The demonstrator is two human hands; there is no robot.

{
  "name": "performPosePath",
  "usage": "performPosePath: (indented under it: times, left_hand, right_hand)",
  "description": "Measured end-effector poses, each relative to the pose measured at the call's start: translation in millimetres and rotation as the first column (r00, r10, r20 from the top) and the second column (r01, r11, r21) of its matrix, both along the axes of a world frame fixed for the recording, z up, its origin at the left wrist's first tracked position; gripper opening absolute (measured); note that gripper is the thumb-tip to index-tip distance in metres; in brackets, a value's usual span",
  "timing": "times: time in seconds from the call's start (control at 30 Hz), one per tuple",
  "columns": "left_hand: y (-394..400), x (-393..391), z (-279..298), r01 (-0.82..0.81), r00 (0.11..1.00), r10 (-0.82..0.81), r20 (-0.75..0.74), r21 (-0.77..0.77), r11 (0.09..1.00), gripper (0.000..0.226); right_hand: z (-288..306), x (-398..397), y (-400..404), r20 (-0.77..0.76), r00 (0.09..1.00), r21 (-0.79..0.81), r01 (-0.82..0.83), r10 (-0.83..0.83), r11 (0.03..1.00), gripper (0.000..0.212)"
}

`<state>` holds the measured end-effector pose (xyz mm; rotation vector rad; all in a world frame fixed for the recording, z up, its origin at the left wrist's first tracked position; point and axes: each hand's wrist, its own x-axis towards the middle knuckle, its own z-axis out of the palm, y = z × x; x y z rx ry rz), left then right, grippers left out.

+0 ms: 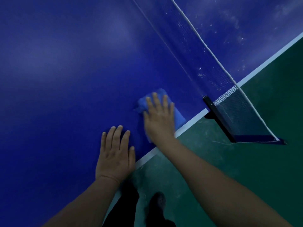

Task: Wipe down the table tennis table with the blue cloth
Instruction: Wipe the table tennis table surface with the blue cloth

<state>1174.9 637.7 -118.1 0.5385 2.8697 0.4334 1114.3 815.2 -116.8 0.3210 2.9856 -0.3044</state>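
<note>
Right hand [159, 115] is laid flat on the blue cloth [177, 116], with its fingers straight and spread a little. The cloth is pressed down onto the counter [65, 79] under the palm. The cloth is folded, and parts of it can be seen past the fingertips and on both sides of the hand. It is found close to the white line [191, 121] along the near edge of the counter, just beside the net post [218, 118].

Left hand [115, 155] is laid flat on the bare counter, a little nearer to the body, with straight fingers. Nothing is held in it. It is set just beside the white edge line and near the cloth, but the cloth is not touched by it.

The counter top is dark blue and shiny. The net [205, 51] is stretched across it, with a white band along its top. White specks and dusty marks are seen on the far side of the net.

Below the counter edge, a green floor [246, 153] is seen. A dark shoe [158, 203] and dark trouser legs [126, 205] are seen on it.
</note>
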Motion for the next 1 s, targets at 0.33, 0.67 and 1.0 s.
performPosePath:
  times: [0.33,0.67,1.0]
  left_hand:
    - [-1,-1,0,0.003,1.0,-0.003,0.003,0.003,1.0,0.058]
    - [-1,0,5,-0.016,0.998,0.016,0.062,-0.008,1.0,0.061]
    - [89,43,28,-0.127,0.986,0.109,0.127,0.138,0.982,0.055]
  right_hand:
    - [-3,-37,77,-0.07,0.879,0.03,0.474,-0.471,0.88,0.052]
    - [22,76,111,-0.03,0.898,-0.017,0.438,-0.439,0.899,0.045]
    - [18,73,147,0.019,0.969,-0.04,0.245,-0.244,0.969,0.049]
